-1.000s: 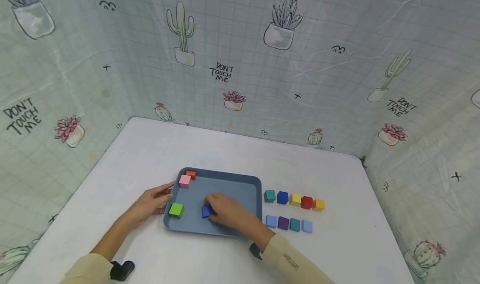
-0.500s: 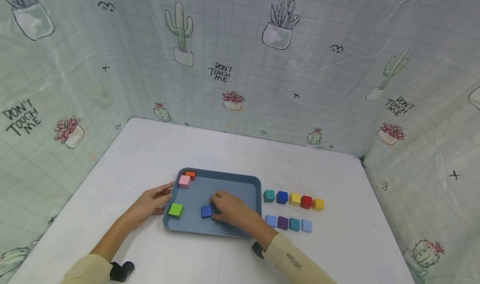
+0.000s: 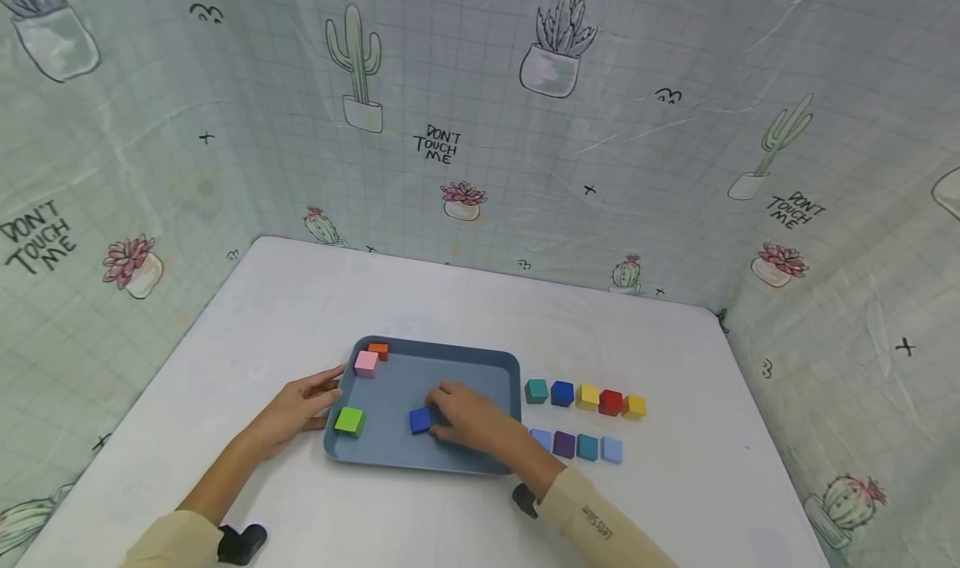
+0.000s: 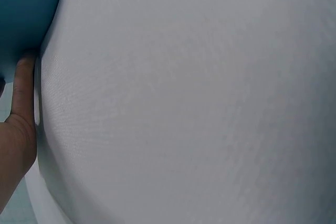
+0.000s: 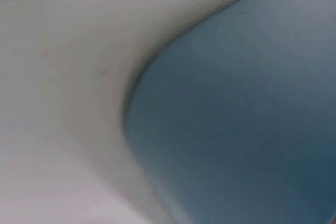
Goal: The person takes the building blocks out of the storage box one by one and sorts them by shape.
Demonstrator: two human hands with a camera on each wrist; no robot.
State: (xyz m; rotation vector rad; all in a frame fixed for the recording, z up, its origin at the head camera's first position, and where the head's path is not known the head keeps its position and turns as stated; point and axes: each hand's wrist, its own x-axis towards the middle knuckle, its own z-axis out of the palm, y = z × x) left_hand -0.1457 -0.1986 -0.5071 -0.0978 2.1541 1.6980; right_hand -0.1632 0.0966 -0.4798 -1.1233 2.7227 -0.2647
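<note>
In the head view a blue block (image 3: 421, 421) lies on the floor of a blue-grey tray (image 3: 450, 465), right of its green block (image 3: 350, 421). My right hand (image 3: 468, 418) is at the blue block's right side, thumb and index finger pinching its edge; the other fingers are tucked behind. Against the tray's left outer wall rests my left hand (image 3: 296, 407), fingers loosely extended. The left wrist view shows a finger (image 4: 23, 87) touching the tray's side (image 4: 29, 9). Only tray and tabletop fill the right wrist view.
A pink block (image 3: 367, 364) and an orange block (image 3: 378, 351) sit in the tray's far left corner. Right of the tray stand two rows of coloured blocks, among them a red block (image 3: 611, 403) and a purple block (image 3: 564, 445). Patterned cloth (image 3: 480, 93) walls the white table (image 3: 420, 281).
My right hand has drawn back to the right, uncovering the blue block. The block has since shifted slightly right and turned a little. My left hand stays at the tray's edge.
</note>
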